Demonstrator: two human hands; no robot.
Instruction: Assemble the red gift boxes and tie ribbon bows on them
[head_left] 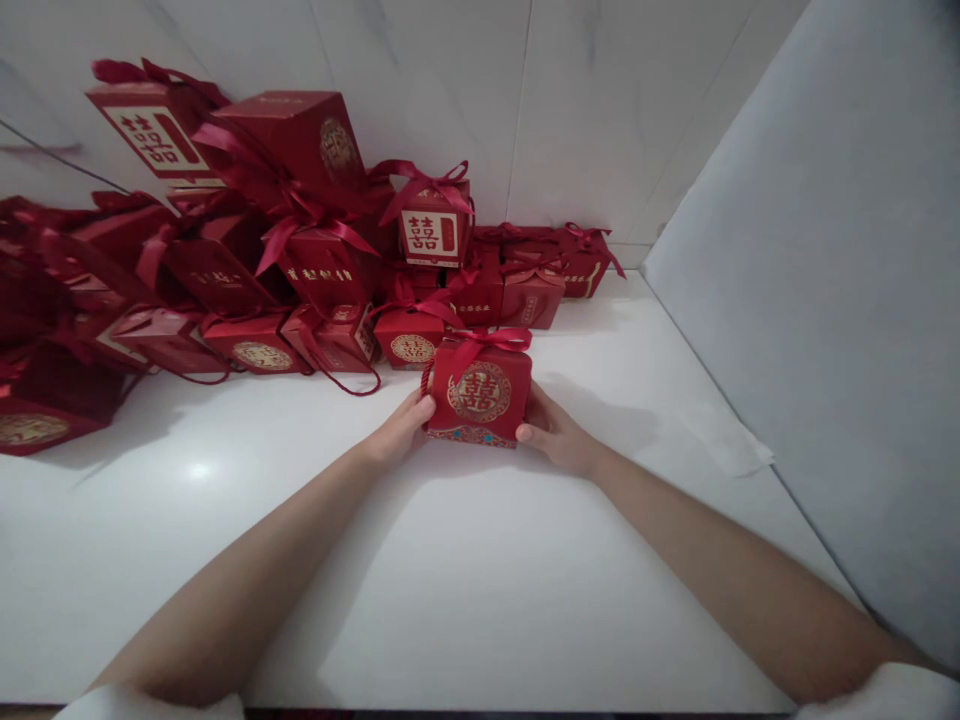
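A small red gift box [480, 395] with a gold emblem and a red ribbon bow on top stands on the white table [450, 580]. My left hand [401, 428] grips its left side, fingers curled round the edge. My right hand [551, 432] holds its right side the same way. The box sits just in front of a pile of similar red boxes [300, 270].
Several red ribbon-tied boxes are stacked along the white tiled wall [570, 110] from the far left to the middle. A grey panel [825, 300] rises along the table's right edge. A crumpled bit of white material [724, 445] lies by that panel.
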